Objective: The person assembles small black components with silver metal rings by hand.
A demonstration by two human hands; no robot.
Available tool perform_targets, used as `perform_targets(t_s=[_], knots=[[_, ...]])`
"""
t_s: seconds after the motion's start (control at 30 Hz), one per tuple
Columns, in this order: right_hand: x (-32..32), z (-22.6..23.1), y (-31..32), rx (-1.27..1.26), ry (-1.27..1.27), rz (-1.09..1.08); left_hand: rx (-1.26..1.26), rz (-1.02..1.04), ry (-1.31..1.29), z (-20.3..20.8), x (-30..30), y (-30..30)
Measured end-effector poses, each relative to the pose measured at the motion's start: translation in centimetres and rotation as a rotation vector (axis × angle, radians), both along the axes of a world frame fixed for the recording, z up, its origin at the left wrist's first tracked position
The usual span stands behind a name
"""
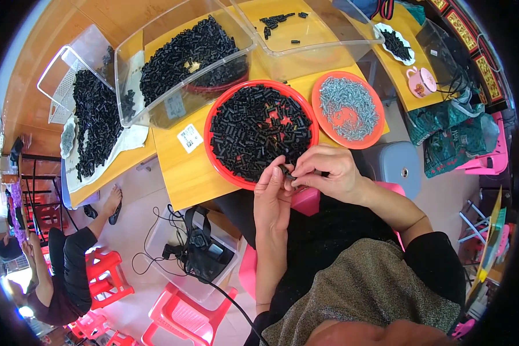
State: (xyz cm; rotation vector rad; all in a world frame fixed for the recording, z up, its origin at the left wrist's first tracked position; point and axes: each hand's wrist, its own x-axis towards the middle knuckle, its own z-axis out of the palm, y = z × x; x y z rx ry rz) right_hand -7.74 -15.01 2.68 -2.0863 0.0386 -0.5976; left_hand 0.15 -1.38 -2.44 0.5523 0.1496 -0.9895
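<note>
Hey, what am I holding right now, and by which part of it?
A small black piece, in the fingers of your left hand and right hand; exactly which part they grip is too small to tell.

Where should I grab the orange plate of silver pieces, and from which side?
Probably by the right-hand rim of the orange plate, coming from the right: its left edge sits close to the red basin, leaving little finger room. A bare strip of rim shows around the silver pieces; they lie loose, so keep it level.
</note>
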Motion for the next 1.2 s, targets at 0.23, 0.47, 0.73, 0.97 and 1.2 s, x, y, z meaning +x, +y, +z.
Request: perform_targets(t_s=[0.23,0.47,0.73,0.97,1.2], knots=[[-0.1,0.0,0.4,0.056,0.034,-0.076,-0.004,0.031,-0.049,0.3,-0.2,-0.1],[-0.3,-0.6,1.5,-0.214,-0.108,-0.208,-0.036,0.065,-0.046,0.2,-0.6,-0.4],[0.0,-0.6,0.7,-0.475,-0.276,-0.139,0.069,0.148,-0.123,0.8,-1.4,-0.8],[-0.2,-0.4,0.8,-0.316,-0.228,-0.130,-0.059,0.133,-0.068,0.5,-1.4,-0.8],[-0.8,0.0,0.7,0.224,0.071,-0.082,-0.086,0.076,-0.097,0.5,-1.2,-0.6]])
